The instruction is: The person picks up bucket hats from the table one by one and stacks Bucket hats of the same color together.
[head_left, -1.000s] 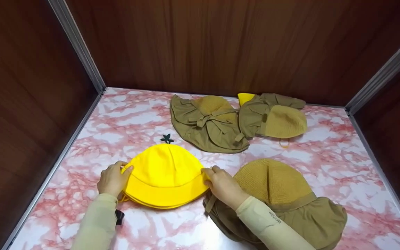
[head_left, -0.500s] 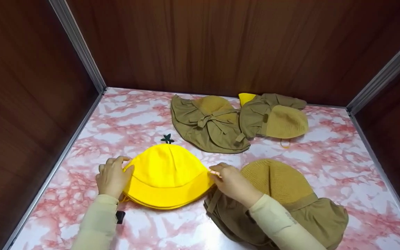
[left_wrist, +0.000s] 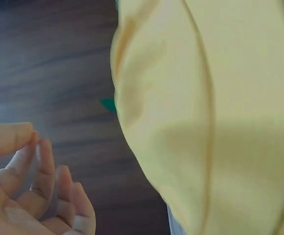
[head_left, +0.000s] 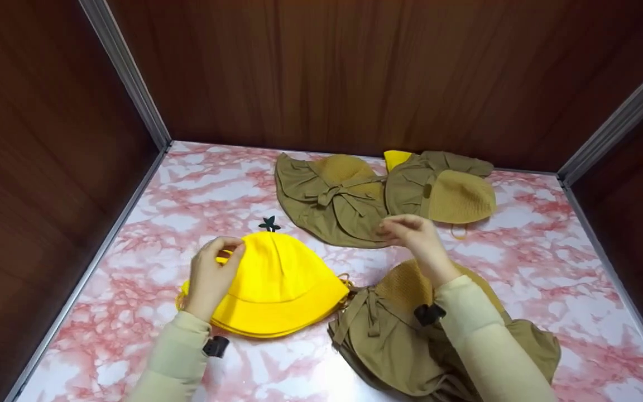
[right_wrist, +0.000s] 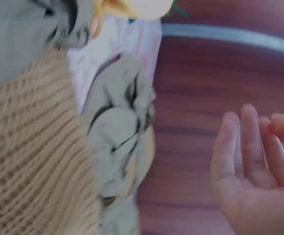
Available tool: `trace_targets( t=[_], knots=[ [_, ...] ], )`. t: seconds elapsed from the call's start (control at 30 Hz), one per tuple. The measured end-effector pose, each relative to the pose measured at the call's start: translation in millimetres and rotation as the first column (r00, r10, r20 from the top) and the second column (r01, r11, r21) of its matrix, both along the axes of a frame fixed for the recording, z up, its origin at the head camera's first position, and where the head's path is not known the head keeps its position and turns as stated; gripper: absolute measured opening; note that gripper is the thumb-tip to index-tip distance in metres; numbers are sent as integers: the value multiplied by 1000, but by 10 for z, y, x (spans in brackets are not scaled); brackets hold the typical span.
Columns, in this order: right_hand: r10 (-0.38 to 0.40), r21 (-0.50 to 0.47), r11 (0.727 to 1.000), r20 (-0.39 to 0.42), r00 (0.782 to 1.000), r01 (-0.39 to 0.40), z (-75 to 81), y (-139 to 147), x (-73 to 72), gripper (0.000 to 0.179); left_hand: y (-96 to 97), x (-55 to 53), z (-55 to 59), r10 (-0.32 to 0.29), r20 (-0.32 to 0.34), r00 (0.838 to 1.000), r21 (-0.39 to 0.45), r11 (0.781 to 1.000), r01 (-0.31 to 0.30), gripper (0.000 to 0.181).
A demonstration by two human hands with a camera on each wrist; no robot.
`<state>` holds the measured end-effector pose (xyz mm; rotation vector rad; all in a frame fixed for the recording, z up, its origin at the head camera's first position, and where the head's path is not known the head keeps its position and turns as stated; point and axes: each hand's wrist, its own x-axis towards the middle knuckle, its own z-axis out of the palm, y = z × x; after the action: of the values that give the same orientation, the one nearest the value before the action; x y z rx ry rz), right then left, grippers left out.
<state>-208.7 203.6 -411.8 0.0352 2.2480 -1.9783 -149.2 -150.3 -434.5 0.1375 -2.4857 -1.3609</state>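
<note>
A yellow bucket hat (head_left: 277, 279) with a dark green leaf-shaped tip (head_left: 269, 224) lies at the left front, crown away from me. My left hand (head_left: 212, 276) hovers over its left side, fingers loosely bent; in the left wrist view the fingers (left_wrist: 46, 166) stand apart from the cloth and hold nothing. To the right lies a khaki sun hat (head_left: 399, 346) with a woven tan crown and a tied ribbon. Above that crown is my right hand (head_left: 422, 245), its loosely bent fingers (right_wrist: 249, 142) empty in the right wrist view. My right forearm hides part of the khaki hat.
Further back lie another khaki hat with a bow (head_left: 332, 206) and a folded khaki hat (head_left: 461, 195) with a tan crown. A bit of yellow cloth (head_left: 397, 159) shows behind them. Dark wood panels (head_left: 321, 72) with metal edge strips enclose the pink-and-white table (head_left: 148, 234).
Both hands have let go of the yellow hat's brim. The left has moved right and up over the hat; the right has moved up and right, above the khaki hat. The hats have hardly moved.
</note>
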Motion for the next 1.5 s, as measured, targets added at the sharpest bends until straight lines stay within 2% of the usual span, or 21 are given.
trace_targets(
  t=[0.07, 0.13, 0.17, 0.23, 0.3, 0.4, 0.5, 0.57, 0.63, 0.77, 0.97, 1.13, 1.33, 1.5],
  knots=[
    [-59, -58, 996, 31, 998, 61, -71, 72, -81, 29, 95, 13, 32, -14, -5, 1000, 74, 997, 15, 15],
    [-107, -100, 988, 79, 991, 114, -149, 134, -148, 33, 179, 21, 57, -42, 0, 999, 164, 985, 42, 16],
    [-119, -116, 984, 105, 987, 131, -189, 164, -173, 35, 218, 23, 65, -58, 9, 998, 220, 974, 55, 17],
    [-141, -158, 973, 164, 976, 167, -270, 222, -212, 40, 291, 23, 80, -99, 32, 995, 344, 935, 82, 21],
    [-157, -194, 960, 226, 961, 202, -344, 268, -232, 44, 351, 16, 88, -141, 64, 988, 472, 877, 95, 25],
    [-184, -223, 941, 295, 938, 255, -457, 307, -267, 45, 430, -1, 86, -205, 95, 974, 636, 765, 100, 32],
    [-188, -216, 939, 328, 926, 267, -540, 308, -301, 46, 496, -14, 69, -270, 96, 958, 750, 652, 108, 38],
    [-170, -213, 944, 340, 925, 251, -578, 298, -327, 48, 536, -16, 49, -307, 85, 948, 801, 587, 119, 44],
    [-139, -203, 955, 345, 928, 218, -604, 284, -347, 49, 572, -15, 27, -340, 80, 937, 840, 529, 120, 49],
    [-99, -167, 972, 347, 933, 165, -662, 260, -396, 47, 644, -25, -17, -387, 74, 919, 880, 458, 122, 53],
    [-88, -106, 985, 360, 929, 135, -719, 239, -453, 35, 735, -53, -62, -444, 69, 893, 910, 395, 126, 52],
    [-75, -57, 993, 360, 930, 102, -739, 218, -461, 42, 794, -70, -105, -484, 77, 872, 919, 374, 127, 57],
    [-96, -155, 975, 338, 936, 156, -737, 211, -430, 42, 888, -81, -149, -514, 94, 853, 926, 359, 115, 60],
    [-140, -257, 940, 305, 942, 223, -691, 223, -397, 45, 1001, -87, -198, -552, 102, 828, 934, 340, 112, 62]
  ],
)
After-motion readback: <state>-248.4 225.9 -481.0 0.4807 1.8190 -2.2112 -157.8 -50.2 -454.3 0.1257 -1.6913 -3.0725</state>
